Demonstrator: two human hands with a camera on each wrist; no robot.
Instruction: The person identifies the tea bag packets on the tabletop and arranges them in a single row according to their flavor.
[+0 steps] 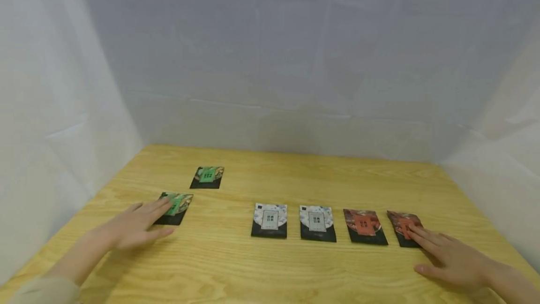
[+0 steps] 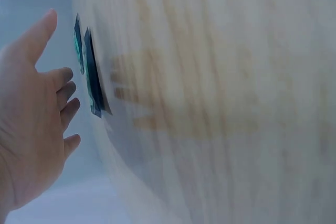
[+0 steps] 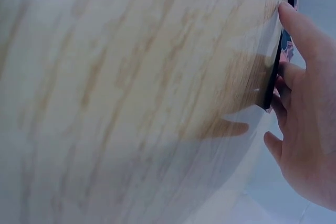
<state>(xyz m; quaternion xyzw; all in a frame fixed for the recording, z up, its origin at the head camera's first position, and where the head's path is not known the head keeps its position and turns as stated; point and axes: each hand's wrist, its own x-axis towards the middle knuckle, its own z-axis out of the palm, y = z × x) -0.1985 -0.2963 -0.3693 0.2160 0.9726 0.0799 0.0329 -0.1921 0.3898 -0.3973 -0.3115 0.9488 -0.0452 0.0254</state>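
My left hand point(image 1: 137, 229), fingers straight, hovers over the nearer green and black packet point(image 1: 170, 219). In the left wrist view a gap shows between those fingers and the packet point(image 2: 94, 80). Over at the right, my right hand point(image 1: 453, 257) has its fingertips on the outermost red and black packet point(image 1: 399, 223), palm raised. The right wrist view shows this packet point(image 3: 275, 74) edge-on at the fingers, with the thumb stretched out. Neither hand grips anything.
A second green packet point(image 1: 207, 177) lies farther back on the left. Two white and black packets point(image 1: 269, 230) point(image 1: 318, 233) and another red packet point(image 1: 366, 236) form a row across the middle. White sheeting point(image 1: 270, 60) encloses the wooden table point(image 1: 236, 266) at the back and sides.
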